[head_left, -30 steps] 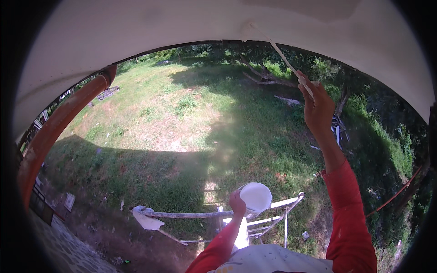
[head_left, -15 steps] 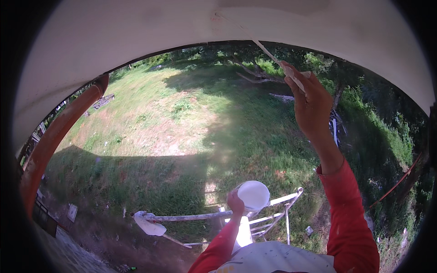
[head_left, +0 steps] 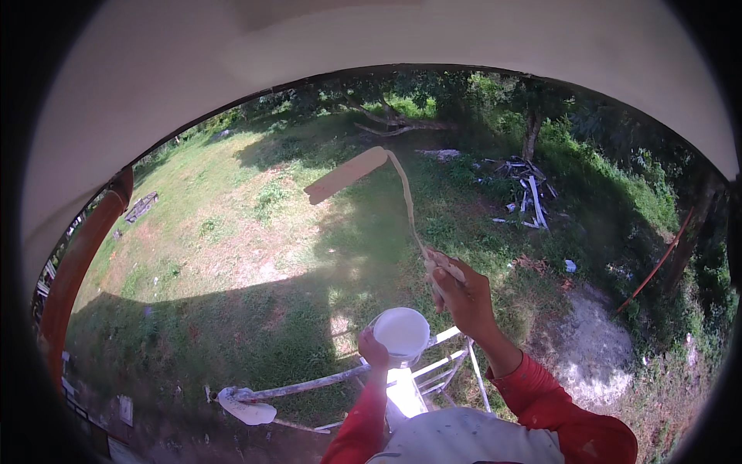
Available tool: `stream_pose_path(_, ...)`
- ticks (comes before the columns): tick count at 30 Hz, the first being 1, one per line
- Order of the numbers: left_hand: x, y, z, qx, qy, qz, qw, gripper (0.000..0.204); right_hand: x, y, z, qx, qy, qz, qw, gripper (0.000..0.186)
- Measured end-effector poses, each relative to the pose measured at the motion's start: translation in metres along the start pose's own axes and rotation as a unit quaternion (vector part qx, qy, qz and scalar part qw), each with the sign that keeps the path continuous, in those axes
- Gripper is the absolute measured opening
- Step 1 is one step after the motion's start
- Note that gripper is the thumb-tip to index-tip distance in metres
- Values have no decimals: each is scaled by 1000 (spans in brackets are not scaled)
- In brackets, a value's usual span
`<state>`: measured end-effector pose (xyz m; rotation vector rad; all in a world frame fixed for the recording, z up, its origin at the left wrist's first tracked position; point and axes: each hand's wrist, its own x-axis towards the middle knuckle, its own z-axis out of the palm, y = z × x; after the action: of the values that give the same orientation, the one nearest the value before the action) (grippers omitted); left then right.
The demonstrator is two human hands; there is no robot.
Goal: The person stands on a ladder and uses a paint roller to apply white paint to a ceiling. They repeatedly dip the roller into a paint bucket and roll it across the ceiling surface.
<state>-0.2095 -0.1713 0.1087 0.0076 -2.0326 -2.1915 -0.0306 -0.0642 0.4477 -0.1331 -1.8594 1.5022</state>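
Observation:
My right hand is closed round the handle of a paint roller, held out in front of me below the pale ceiling or eave surface. The roller's sleeve is beige, and its bent wire frame and grip are caked with paint. My left hand grips the side of a small bucket with white or pale paint inside. Bucket and hand are low in the middle, close to my paint-spotted shirt. The roller is apart from both the bucket and the surface overhead.
Below me is a white, paint-stained metal frame with rails and rungs. A white cloth or bag hangs at its left end. An orange-brown pipe runs down at the left. Further down lie a grassy slope and a pile of boards.
My right hand has come down and toward the middle, taking the roller away from the overhead surface. My left hand still holds the bucket. The view has shifted to the right.

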Motion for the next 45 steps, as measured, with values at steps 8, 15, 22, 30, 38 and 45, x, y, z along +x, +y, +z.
stream_pose_path(8,21,-40,5,60,17,-9,998,43,-106,129,-40,-42,57,284,956,46)
stream_pose_path(15,16,-33,1,79,1,-12,997,40,-155,161,-63,-128,-1,306,943,46)
stream_pose_path(22,14,-28,3,31,7,-7,999,39,-163,176,-49,-304,-112,248,913,46)
stream_pose_path(30,9,-43,0,43,13,7,999,39,-110,166,-27,-252,-249,345,869,46)
stream_pose_path(38,9,-59,4,45,31,1,999,38,-67,172,-17,-258,-333,245,873,43)
stream_pose_path(45,11,-56,3,19,17,-5,1000,39,-38,226,29,-306,-240,143,910,36)
